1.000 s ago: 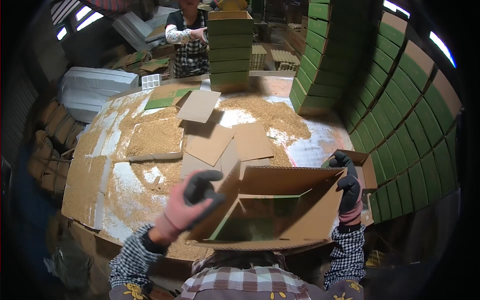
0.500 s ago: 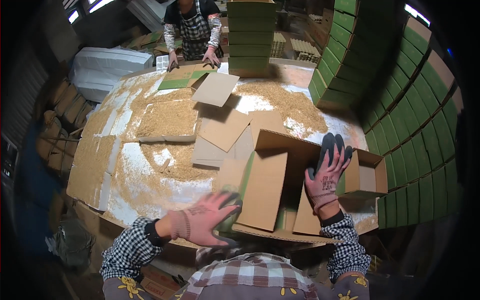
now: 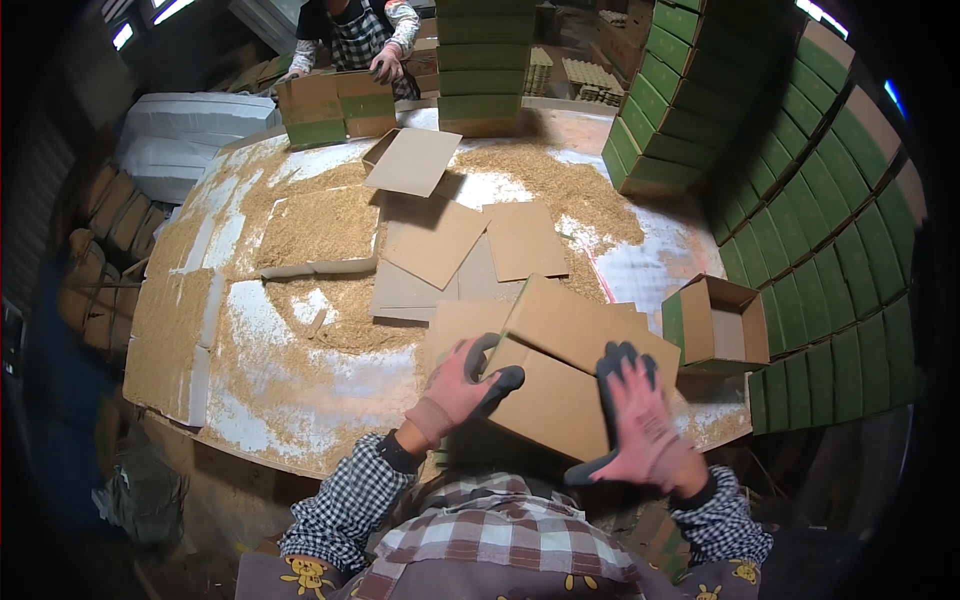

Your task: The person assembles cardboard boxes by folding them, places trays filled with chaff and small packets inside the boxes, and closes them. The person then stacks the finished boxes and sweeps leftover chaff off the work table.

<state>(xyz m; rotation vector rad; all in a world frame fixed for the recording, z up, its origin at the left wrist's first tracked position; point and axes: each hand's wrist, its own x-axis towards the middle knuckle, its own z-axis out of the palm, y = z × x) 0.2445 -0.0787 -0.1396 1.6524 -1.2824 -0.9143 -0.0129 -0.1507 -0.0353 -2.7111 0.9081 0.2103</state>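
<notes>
Just in front of me a cardboard box [image 3: 550, 395] has its brown flaps folded over its top. My left hand [image 3: 455, 390], in a pink glove with dark fingertips, curls round the box's left corner. My right hand [image 3: 640, 415], gloved alike, presses on its right side with fingers stretched and thumb spread downward. An open box [image 3: 715, 325] with a green side stands to the right. Loose brown sheets [image 3: 435, 245] lie beyond, one lighter sheet [image 3: 410, 160] resting over another box.
The table [image 3: 250, 410] carries wood shavings and white sheets. Tall green box stacks [image 3: 480, 70] stand at the back and along the right [image 3: 830, 300]. A co-worker [image 3: 350, 40] in pink gloves grips an upright green-and-brown carton [image 3: 335, 105] across the table. White bundles [image 3: 190, 140] lie left.
The box's raised flaps are now folded down. My left hand has moved right onto its corner, and my right hand has moved downward. The co-worker has raised the flat cardboard into an upright carton.
</notes>
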